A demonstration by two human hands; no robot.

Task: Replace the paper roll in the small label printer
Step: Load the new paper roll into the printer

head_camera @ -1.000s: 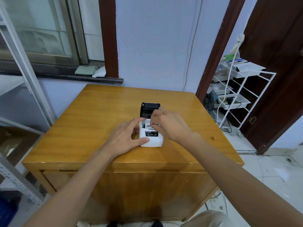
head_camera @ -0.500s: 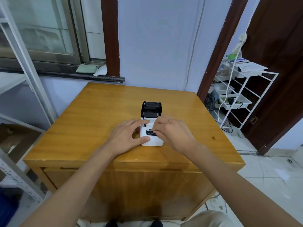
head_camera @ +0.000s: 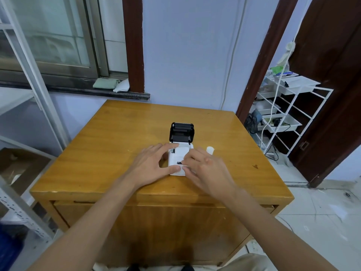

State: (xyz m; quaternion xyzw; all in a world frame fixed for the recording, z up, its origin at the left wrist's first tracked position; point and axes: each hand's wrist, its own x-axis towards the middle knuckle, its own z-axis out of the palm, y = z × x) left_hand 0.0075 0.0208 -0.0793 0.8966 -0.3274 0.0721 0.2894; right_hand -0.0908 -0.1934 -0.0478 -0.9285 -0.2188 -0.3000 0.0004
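Observation:
The small white label printer (head_camera: pixel 176 156) sits mid-table with its black lid (head_camera: pixel 182 132) tipped open toward the far side. My left hand (head_camera: pixel 153 166) grips the printer's left side, index finger along the top and thumb at the front edge. My right hand (head_camera: pixel 206 169) rests over the printer's right front, fingertips pinching a white paper strip (head_camera: pixel 180 153) that lies across the body toward the near edge. A small white roll (head_camera: pixel 210 149) stands on the table just right of the printer, behind my right hand. The paper compartment is mostly hidden.
The wooden table (head_camera: pixel 109 153) stands against a pale wall. A white wire rack (head_camera: pixel 289 118) with trays and cables is at the right by a dark door. Metal shelving (head_camera: pixel 29 79) rises at the left, below a window sill.
My right hand has slid from the open compartment toward the printer's near edge, drawing the paper with it. The small white roll now shows beside the printer. My left hand stays on the printer.

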